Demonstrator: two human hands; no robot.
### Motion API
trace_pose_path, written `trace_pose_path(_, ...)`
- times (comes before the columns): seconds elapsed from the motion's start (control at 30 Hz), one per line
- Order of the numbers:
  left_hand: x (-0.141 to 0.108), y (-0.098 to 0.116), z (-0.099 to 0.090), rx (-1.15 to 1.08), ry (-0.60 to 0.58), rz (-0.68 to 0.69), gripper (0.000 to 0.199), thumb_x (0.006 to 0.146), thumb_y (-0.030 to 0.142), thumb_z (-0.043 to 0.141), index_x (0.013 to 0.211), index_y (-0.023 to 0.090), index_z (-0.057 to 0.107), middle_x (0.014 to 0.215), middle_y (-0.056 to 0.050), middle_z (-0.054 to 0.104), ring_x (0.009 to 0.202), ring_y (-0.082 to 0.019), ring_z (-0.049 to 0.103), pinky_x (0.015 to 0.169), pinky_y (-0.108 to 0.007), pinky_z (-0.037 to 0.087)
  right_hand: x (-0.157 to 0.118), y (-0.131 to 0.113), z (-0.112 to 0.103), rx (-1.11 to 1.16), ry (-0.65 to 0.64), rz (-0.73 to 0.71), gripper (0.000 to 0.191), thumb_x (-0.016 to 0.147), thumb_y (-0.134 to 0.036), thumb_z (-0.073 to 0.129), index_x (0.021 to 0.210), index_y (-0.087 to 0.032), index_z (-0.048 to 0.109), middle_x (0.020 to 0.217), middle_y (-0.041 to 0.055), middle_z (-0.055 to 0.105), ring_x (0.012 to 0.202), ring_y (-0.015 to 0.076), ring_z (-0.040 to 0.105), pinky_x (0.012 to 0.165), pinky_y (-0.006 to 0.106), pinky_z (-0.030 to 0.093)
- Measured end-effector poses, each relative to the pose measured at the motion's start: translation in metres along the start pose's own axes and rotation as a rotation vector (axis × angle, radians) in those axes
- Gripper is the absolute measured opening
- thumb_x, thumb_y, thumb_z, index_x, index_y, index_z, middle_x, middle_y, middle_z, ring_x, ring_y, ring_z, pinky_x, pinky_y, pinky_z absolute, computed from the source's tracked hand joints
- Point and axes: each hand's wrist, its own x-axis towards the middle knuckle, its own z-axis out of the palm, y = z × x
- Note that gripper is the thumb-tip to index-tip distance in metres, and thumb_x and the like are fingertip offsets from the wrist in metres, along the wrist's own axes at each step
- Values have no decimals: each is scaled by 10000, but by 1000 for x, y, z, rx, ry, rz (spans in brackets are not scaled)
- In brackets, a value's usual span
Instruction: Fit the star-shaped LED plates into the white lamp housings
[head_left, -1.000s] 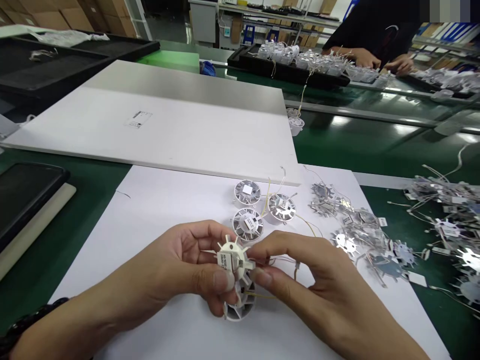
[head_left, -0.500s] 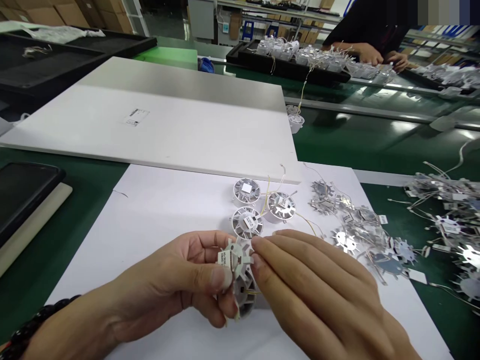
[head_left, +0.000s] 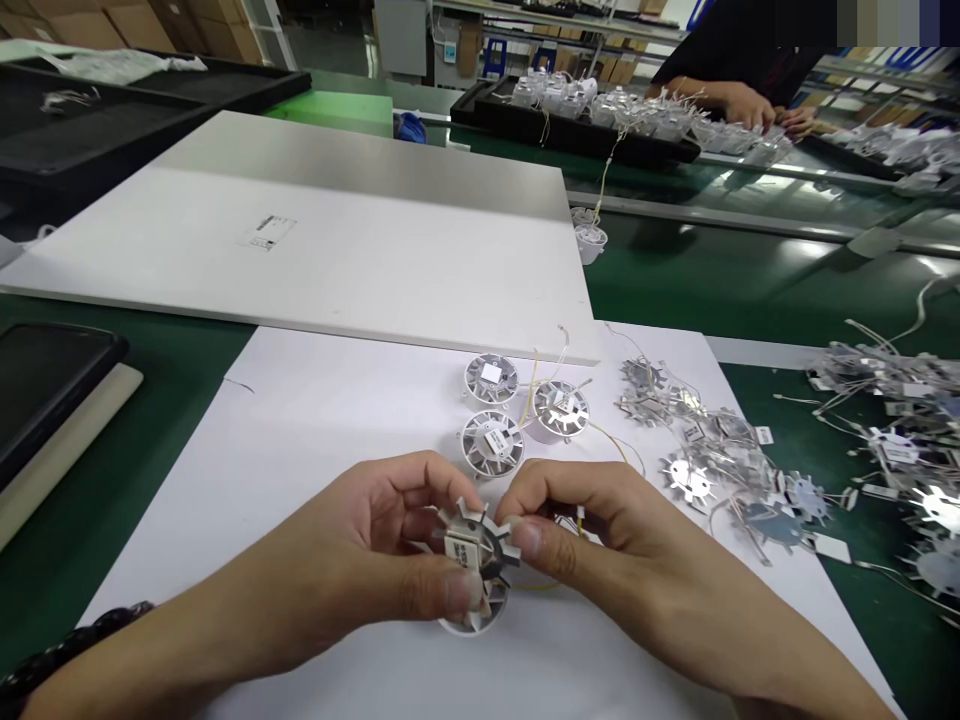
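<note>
Both hands meet low in the middle of the view. My left hand [head_left: 352, 560] grips a white finned disc [head_left: 474, 545] with a printed label, its thumb pressing on the front. My right hand [head_left: 600, 540] pinches the disc's right edge between thumb and fingers. Under the disc sits a round white slotted housing [head_left: 472, 622], partly hidden by my fingers. A thin yellow wire [head_left: 579, 520] runs out past my right hand. Three finned round units, the nearest [head_left: 492, 443], stand just beyond my fingertips on a white paper sheet [head_left: 225, 470].
Star-shaped metal discs with wires [head_left: 697, 470] lie right of the units, and a larger heap [head_left: 892, 420] sits on the green bench. A white board [head_left: 300, 250] lies behind the sheet. A dark tablet [head_left: 37, 390] is at left. A co-worker's hands [head_left: 750, 110] work at a black tray [head_left: 577, 125] of units.
My right hand has gone from fingers laid flat across the disc to a thumb-and-finger pinch on its right edge. The disc now sits lower and squarer on the housing.
</note>
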Motion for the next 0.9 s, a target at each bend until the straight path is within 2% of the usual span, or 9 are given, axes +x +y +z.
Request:
trace_pose_path(0.13,1,0,-1,-17,17,-2,334,816,376,1026,924,175,782,811,-17,836,774,-102,769,755,-164,586,-1,0,1,-4,2,12,210,1095,-324,725,911,-224,713,896,-37,748,872,143,671,799,211,505)
trace_pose_path(0.23,0,5,1,-15,49,14,252,839,309,1009,907,185,800,779,-20,847,724,-100,781,702,-150,598,-2,-2,3,-85,48,6,207,1092,-284,695,892,-237,708,876,-45,734,845,137,646,767,204,491)
trace_pose_path(0.4,-1,10,1,31,93,7,252,811,285,1024,897,190,807,742,-21,844,674,-99,771,667,-136,608,-7,-3,2,-191,82,11,225,1076,-288,678,855,-257,704,823,-61,700,781,133,590,696,199,454)
trace_pose_path(0.6,-1,7,-5,119,122,29,102,935,136,866,920,208,796,752,9,843,684,-76,760,669,-103,586,-14,3,-11,-440,105,60,221,1025,-293,656,807,-269,683,782,-58,676,729,155,560,630,241,385)
trace_pose_path(0.67,0,3,-10,162,105,15,97,932,167,879,935,225,802,767,36,843,676,-60,744,657,-83,576,-15,7,-17,-513,85,109,206,1006,-289,653,803,-271,690,788,-52,685,729,163,565,629,253,374)
trace_pose_path(0.8,0,-3,-18,209,47,-26,176,914,339,928,994,254,796,790,53,840,672,-78,731,621,-104,595,-15,12,-24,-566,-8,238,128,958,-217,679,841,-267,692,810,-55,702,729,158,578,632,254,367)
trace_pose_path(0.9,-1,0,-17,231,72,-46,187,911,350,922,982,248,783,786,36,839,679,-91,722,622,-116,602,-14,15,-24,-619,-54,267,109,954,-161,685,927,-265,704,911,-44,738,807,163,628,687,247,406)
